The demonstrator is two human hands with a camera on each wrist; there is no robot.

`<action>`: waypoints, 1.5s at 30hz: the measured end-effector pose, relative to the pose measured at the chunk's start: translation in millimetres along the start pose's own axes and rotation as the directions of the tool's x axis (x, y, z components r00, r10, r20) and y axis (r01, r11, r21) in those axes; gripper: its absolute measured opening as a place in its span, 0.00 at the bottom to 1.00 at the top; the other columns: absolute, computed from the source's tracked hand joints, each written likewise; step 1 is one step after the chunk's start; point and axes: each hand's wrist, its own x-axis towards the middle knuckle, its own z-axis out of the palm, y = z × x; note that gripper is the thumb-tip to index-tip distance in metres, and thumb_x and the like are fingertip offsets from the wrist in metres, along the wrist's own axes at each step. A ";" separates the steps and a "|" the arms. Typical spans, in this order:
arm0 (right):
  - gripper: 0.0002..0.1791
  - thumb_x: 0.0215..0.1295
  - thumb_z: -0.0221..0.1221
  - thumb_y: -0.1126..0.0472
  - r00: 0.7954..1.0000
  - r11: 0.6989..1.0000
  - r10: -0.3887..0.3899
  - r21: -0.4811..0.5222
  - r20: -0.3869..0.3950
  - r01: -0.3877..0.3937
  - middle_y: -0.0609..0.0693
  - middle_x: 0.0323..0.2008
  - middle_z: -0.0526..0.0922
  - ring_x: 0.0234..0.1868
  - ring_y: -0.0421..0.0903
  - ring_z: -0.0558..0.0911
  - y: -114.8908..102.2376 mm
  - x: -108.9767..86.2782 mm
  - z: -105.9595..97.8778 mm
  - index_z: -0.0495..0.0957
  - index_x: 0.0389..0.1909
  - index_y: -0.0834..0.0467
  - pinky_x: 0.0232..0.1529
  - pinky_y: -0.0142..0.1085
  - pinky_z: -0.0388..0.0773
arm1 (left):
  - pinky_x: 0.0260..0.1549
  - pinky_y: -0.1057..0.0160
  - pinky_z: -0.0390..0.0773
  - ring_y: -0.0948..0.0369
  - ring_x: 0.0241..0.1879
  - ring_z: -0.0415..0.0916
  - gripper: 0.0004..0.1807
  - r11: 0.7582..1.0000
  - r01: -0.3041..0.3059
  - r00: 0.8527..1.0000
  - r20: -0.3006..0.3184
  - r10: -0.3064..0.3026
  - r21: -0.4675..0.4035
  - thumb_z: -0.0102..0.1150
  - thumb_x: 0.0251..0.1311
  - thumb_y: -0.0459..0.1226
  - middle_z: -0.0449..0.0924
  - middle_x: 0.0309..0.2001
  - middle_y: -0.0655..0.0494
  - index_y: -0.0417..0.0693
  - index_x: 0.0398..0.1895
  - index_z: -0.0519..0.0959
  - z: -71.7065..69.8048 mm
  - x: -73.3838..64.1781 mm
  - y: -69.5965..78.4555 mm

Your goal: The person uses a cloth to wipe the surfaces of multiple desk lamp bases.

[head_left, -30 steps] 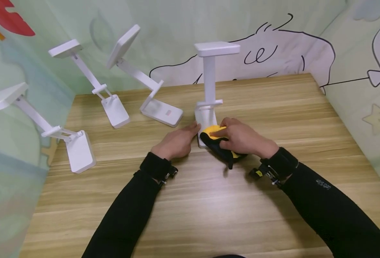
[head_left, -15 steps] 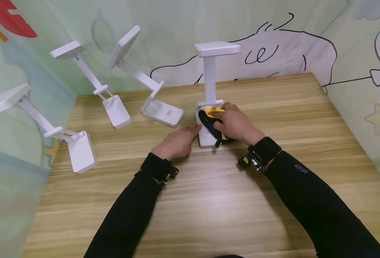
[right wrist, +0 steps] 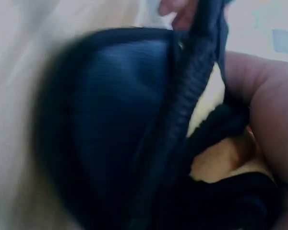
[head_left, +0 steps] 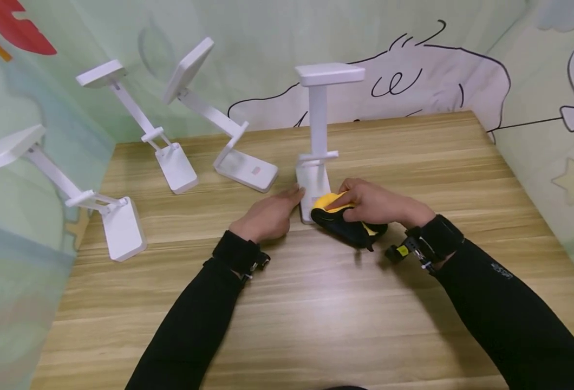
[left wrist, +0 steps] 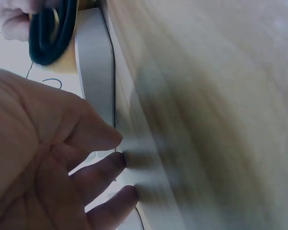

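In the head view a white folding desk lamp (head_left: 318, 119) stands upright in the middle of the table, its base (head_left: 312, 180) toward me. My left hand (head_left: 269, 216) rests beside that base, fingertips at its left edge. In the left wrist view the fingers of the left hand (left wrist: 43, 129) are extended along the side of the base (left wrist: 95, 62). My right hand (head_left: 382, 203) holds a folded yellow and black cloth (head_left: 343, 227) over the base's front right corner. The cloth (right wrist: 117, 105) fills much of the right wrist view, hiding the fingertips there.
Three more white desk lamps stand to the left: a near one (head_left: 123, 230), one behind it (head_left: 176, 169) and a tilted-head one (head_left: 246, 170). Printed fabric walls (head_left: 267, 49) border the wooden table (head_left: 287, 319) at the back and sides.
The right hand slid the cloth up the lamp's base toward the hinge, then back down to its front right corner. My left hand stayed at the base's left edge.
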 end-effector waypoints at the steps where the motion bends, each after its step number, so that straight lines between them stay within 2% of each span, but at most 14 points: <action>1: 0.22 0.64 0.62 0.70 1.000 1.000 0.001 0.026 0.005 -0.002 0.57 0.47 0.78 0.44 0.50 0.72 1.9 0.4 -1.2 0.88 0.58 0.58 0.43 0.41 0.70 | 0.73 0.52 0.70 0.52 0.82 0.56 0.39 1.000 -0.001 1.000 0.001 0.001 0.001 0.45 0.73 0.26 0.49 0.85 0.47 0.48 0.86 0.53 0.1 0.0 0.5; 5: 0.23 0.67 0.60 0.66 0.994 0.997 0.073 0.016 -0.080 -0.071 0.58 0.46 0.77 0.44 0.51 0.72 8.3 11.1 -4.0 0.84 0.63 0.59 0.41 0.40 0.69 | 0.73 0.53 0.70 0.53 0.82 0.56 0.38 1.000 0.005 1.000 0.001 -0.005 0.005 0.45 0.74 0.27 0.49 0.85 0.47 0.49 0.86 0.53 0.9 1.0 2.0; 9: 0.27 0.70 0.58 0.60 0.949 0.969 0.216 -0.071 -0.228 -0.238 0.59 0.45 0.76 0.43 0.53 0.72 10.8 26.4 0.3 0.79 0.70 0.56 0.39 0.41 0.68 | 0.74 0.53 0.68 0.53 0.82 0.55 0.37 1.000 0.002 1.000 0.001 -0.002 -0.007 0.44 0.75 0.27 0.50 0.85 0.47 0.48 0.86 0.53 1.2 2.2 2.2; 12: 0.29 0.71 0.56 0.57 0.929 0.942 0.245 -0.157 -0.276 -0.296 0.61 0.42 0.79 0.41 0.54 0.73 4.4 29.5 6.2 0.77 0.72 0.55 0.36 0.42 0.68 | 0.76 0.53 0.65 0.53 0.82 0.55 0.37 1.000 0.004 1.000 0.000 -0.004 -0.013 0.43 0.75 0.27 0.50 0.85 0.46 0.48 0.86 0.53 1.8 2.5 2.1; 17: 0.30 0.70 0.56 0.56 0.938 0.941 0.281 -0.134 -0.204 -0.311 0.57 0.35 0.79 0.31 0.49 0.71 -7.0 15.4 6.3 0.77 0.71 0.60 0.28 0.39 0.67 | 0.77 0.54 0.64 0.53 0.82 0.54 0.37 1.000 0.000 1.000 -0.008 -0.001 -0.014 0.44 0.75 0.27 0.50 0.85 0.48 0.49 0.86 0.53 2.3 2.1 2.2; 20: 0.28 0.69 0.56 0.59 0.925 0.931 0.349 -0.058 -0.151 -0.361 0.50 0.24 0.73 0.21 0.45 0.67 -4.3 10.4 -1.4 0.79 0.69 0.62 0.22 0.35 0.65 | 0.77 0.54 0.64 0.53 0.83 0.53 0.37 1.000 0.001 1.000 -0.004 -0.001 -0.020 0.43 0.75 0.28 0.49 0.85 0.48 0.49 0.86 0.52 2.2 2.4 2.4; 22: 0.27 0.70 0.56 0.58 0.915 0.920 0.371 -0.071 -0.156 -0.385 0.52 0.23 0.78 0.23 0.46 0.70 -0.8 14.0 -5.9 0.79 0.68 0.64 0.24 0.35 0.66 | 0.78 0.54 0.63 0.53 0.83 0.53 0.37 1.000 0.007 1.000 0.000 -0.007 -0.022 0.42 0.76 0.28 0.48 0.86 0.48 0.49 0.86 0.52 2.0 2.1 2.3; 23: 0.27 0.71 0.56 0.58 0.907 0.910 0.386 -0.088 -0.168 -0.404 0.54 0.24 0.80 0.25 0.47 0.72 2.0 18.3 -6.9 0.79 0.67 0.64 0.26 0.37 0.69 | 0.78 0.54 0.62 0.53 0.83 0.52 0.37 1.000 0.011 1.000 0.002 -0.011 -0.022 0.42 0.76 0.28 0.48 0.86 0.48 0.49 0.86 0.51 1.9 1.9 2.1; 25: 0.27 0.73 0.54 0.56 0.893 0.892 0.402 -0.136 -0.201 -0.432 0.61 0.39 0.87 0.37 0.54 0.75 4.7 28.8 -8.4 0.78 0.69 0.64 0.36 0.43 0.75 | 0.78 0.53 0.61 0.53 0.83 0.52 0.36 1.000 0.016 1.000 0.005 -0.016 -0.025 0.42 0.76 0.28 0.47 0.86 0.48 0.49 0.86 0.51 1.9 1.3 1.6; 27: 0.27 0.75 0.53 0.55 0.887 0.873 0.404 -0.194 -0.225 -0.447 0.66 0.55 0.84 0.49 0.59 0.73 6.7 40.4 -8.8 0.77 0.70 0.63 0.47 0.51 0.76 | 0.78 0.53 0.61 0.53 0.83 0.52 0.37 0.999 0.016 1.000 0.003 -0.016 -0.030 0.42 0.76 0.28 0.47 0.86 0.48 0.49 0.86 0.51 2.2 1.1 0.7; 29: 0.27 0.76 0.52 0.56 0.881 0.860 0.413 -0.221 -0.229 -0.461 0.70 0.57 0.79 0.52 0.64 0.72 7.1 49.6 -9.0 0.76 0.71 0.61 0.52 0.58 0.76 | 0.78 0.53 0.61 0.53 0.83 0.52 0.37 0.999 0.012 1.000 0.002 -0.012 -0.032 0.43 0.75 0.28 0.47 0.86 0.48 0.49 0.86 0.51 2.7 1.0 -0.4; 34: 0.24 0.75 0.55 0.58 0.902 0.853 0.389 -0.298 -0.187 -0.429 0.68 0.51 0.77 0.49 0.64 0.71 0.6 47.3 -4.8 0.80 0.67 0.61 0.45 0.56 0.77 | 0.77 0.53 0.63 0.52 0.83 0.53 0.38 1.000 0.011 1.000 -0.011 -0.011 -0.029 0.44 0.75 0.29 0.48 0.86 0.47 0.48 0.86 0.52 4.2 1.1 0.5; 40: 0.19 0.69 0.60 0.60 0.939 0.852 0.294 -0.396 -0.179 -0.342 0.64 0.43 0.79 0.44 0.60 0.72 -18.2 11.9 9.6 0.86 0.58 0.61 0.36 0.49 0.77 | 0.75 0.52 0.67 0.51 0.83 0.54 0.36 1.000 0.020 0.999 -0.025 -0.020 0.002 0.45 0.77 0.33 0.48 0.85 0.45 0.44 0.85 0.52 2.6 0.9 5.9; 45: 0.14 0.64 0.63 0.63 0.956 0.870 0.205 -0.408 -0.210 -0.276 0.62 0.40 0.77 0.38 0.58 0.72 -31.5 -21.3 26.2 0.89 0.49 0.57 0.25 0.42 0.74 | 0.76 0.52 0.65 0.50 0.82 0.54 0.35 1.000 0.023 0.999 -0.027 -0.022 0.018 0.45 0.78 0.36 0.49 0.85 0.43 0.41 0.85 0.52 3.2 1.3 8.6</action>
